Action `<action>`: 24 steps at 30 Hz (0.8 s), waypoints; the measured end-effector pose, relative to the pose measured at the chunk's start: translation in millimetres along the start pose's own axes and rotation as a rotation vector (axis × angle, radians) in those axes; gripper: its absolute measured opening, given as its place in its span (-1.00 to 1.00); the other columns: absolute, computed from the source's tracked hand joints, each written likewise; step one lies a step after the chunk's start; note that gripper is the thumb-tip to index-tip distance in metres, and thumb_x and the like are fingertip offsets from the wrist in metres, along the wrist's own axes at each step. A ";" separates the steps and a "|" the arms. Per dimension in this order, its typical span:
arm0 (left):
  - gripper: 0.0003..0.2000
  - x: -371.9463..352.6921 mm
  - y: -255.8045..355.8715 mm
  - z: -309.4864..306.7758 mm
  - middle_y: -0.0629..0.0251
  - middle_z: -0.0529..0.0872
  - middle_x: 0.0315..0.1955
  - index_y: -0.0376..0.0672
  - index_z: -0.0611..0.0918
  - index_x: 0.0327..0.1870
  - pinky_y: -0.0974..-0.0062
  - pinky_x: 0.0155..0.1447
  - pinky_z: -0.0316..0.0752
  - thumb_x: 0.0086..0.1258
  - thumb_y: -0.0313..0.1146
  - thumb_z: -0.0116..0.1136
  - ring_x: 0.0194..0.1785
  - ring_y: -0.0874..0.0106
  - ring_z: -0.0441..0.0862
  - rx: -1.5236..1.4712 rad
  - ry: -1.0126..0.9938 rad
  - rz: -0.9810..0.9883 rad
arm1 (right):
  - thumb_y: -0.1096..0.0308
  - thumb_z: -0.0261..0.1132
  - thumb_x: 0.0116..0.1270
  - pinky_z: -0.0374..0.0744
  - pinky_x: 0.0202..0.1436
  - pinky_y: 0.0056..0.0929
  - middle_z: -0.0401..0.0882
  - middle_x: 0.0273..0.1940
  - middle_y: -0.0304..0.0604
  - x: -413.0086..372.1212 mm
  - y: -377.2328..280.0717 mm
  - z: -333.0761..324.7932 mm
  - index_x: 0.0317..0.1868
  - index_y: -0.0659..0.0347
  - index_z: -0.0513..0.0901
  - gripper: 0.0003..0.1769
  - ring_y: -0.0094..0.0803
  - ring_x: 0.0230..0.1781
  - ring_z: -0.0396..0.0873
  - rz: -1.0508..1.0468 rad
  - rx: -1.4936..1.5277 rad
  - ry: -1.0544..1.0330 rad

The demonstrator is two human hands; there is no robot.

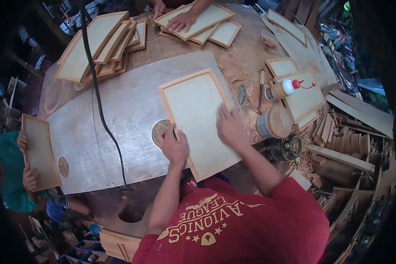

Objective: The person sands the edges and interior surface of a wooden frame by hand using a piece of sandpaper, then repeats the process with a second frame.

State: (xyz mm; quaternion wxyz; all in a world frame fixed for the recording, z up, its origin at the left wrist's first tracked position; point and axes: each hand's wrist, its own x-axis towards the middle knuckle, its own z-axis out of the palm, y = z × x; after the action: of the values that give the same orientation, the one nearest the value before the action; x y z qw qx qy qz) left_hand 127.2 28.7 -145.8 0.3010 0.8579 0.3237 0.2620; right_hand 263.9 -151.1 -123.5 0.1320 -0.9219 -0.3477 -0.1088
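A red-tipped squeeze bottle [284, 89] stood beside a round tub [277, 122], wood offcuts [327, 127] lay heaped, and a black cable [102, 115] dangled.

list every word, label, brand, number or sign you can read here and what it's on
"AVIONICS": shirt, in yellow, upside down in this view
"LEAGUE": same shirt, same yellow print
Yellow band beside "LEAGUE": too small to tell whether it carries letters
Bottle label: too small and blurred to read
Jar label: marks show, too small to read
No numbers that I can make out
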 end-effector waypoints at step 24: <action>-0.53 0.3 -4.5 0.2 0.07 0.69 0.15 -0.21 0.58 0.33 0.02 0.44 0.25 0.41 -0.30 0.22 0.28 0.06 0.44 0.036 -0.066 -0.041 | 0.38 0.25 0.47 0.64 0.15 -0.08 0.73 0.03 0.22 -78.8 16.7 -61.5 0.34 0.27 0.59 -0.55 0.15 0.01 0.71 0.332 0.385 0.110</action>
State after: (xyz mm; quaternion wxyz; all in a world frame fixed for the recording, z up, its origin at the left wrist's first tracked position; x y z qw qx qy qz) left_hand 125.8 31.6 -148.9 0.3015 0.8645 0.3358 0.2212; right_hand 210.5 -231.1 -91.5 0.3398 -0.9169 -0.1983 -0.0674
